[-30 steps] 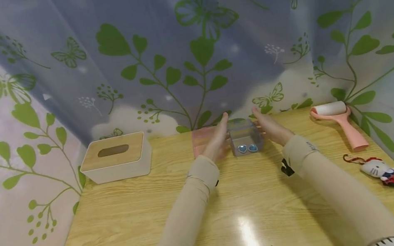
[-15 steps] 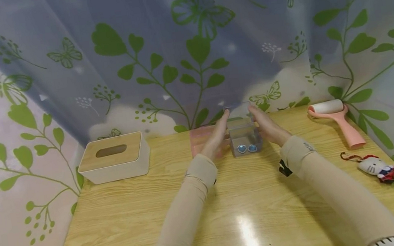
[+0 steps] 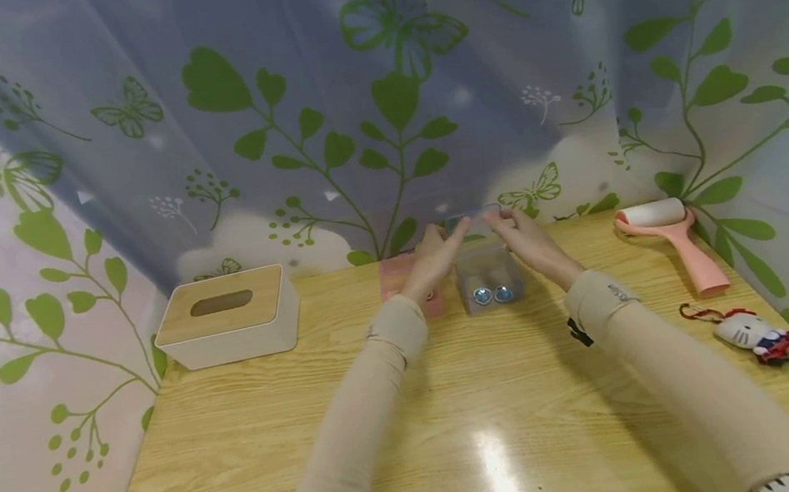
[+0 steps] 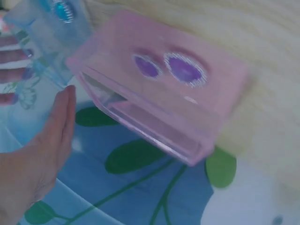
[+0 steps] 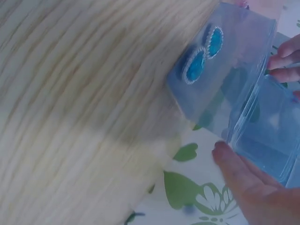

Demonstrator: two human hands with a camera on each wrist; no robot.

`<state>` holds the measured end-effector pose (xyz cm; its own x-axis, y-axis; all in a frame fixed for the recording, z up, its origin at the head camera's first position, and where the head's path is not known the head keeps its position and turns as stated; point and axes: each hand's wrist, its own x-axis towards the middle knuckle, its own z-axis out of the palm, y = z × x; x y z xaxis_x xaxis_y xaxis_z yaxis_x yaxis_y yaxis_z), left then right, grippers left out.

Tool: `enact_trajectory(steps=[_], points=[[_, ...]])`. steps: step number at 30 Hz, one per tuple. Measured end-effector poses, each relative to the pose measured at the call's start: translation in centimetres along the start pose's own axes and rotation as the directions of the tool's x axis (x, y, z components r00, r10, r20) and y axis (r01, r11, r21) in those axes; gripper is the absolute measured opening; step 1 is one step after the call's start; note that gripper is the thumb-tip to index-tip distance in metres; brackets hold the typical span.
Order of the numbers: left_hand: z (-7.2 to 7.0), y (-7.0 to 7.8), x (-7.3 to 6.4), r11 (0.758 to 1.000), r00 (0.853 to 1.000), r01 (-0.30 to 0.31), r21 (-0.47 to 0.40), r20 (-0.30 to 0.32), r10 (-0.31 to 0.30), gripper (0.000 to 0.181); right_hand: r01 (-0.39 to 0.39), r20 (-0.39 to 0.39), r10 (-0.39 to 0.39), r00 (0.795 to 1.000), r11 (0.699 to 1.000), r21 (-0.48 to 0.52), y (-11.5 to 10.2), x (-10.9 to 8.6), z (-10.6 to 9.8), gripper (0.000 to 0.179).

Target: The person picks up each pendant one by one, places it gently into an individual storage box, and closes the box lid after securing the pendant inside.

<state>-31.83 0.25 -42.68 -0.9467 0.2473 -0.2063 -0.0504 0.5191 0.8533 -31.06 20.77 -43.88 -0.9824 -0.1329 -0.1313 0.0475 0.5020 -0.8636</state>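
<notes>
A clear bluish box [image 3: 489,293] with two blue gem ornaments [image 5: 196,65] on its front sits at the back of the table. Its transparent lid [image 5: 265,129] stands raised. At the lid's left side, my left hand [image 3: 434,261] has its thumb pointing inward and its fingers behind. My right hand [image 3: 534,247] holds the right side in a mirrored way, thumb inward. Left of it is a pink clear box [image 4: 164,75] with two purple gems [image 4: 185,70], partly hidden by my left hand in the head view.
A tissue box [image 3: 226,337] with a wooden top stands at the back left. On the right lie a pink lint roller [image 3: 677,240] and a plush cat keychain [image 3: 758,333]. A patterned curtain [image 3: 317,122] hangs right behind the boxes.
The lid has come up into view. Both hands have gone from flat along the box's sides to its lid, knuckles now more bent and thumbs turned inward.
</notes>
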Motion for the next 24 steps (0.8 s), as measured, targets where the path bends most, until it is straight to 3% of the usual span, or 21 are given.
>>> enact_trajectory(steps=[6, 11, 18, 24], points=[[0.0, -0.1, -0.1, 0.976, 0.999, -0.018, 0.216, 0.037, 0.01, 0.109, 0.022, 0.002, -0.022, 1.0, 0.994, -0.103, -0.2, -0.3, -0.5, 0.101], [-0.2, 0.0, -0.4, 0.964, 0.996, -0.067, 0.256, 0.077, 0.048, 0.105, 0.061, 0.04, -0.055, 0.998, 0.986, -0.156, 0.1, -0.4, -1.0, 0.086], [-0.3, -0.1, -0.5, 0.933, 0.99, -0.138, 0.333, 0.082, 0.117, 0.08, 0.116, 0.103, -0.094, 0.99, 0.966, -0.229, 0.4, -0.5, -1.6, 0.065], [-0.4, -0.3, -0.4, 0.903, 0.984, -0.178, 0.392, 0.099, 0.15, 0.058, 0.175, 0.195, -0.12, 0.973, 0.94, -0.294, 0.2, -0.7, -2.0, 0.065]])
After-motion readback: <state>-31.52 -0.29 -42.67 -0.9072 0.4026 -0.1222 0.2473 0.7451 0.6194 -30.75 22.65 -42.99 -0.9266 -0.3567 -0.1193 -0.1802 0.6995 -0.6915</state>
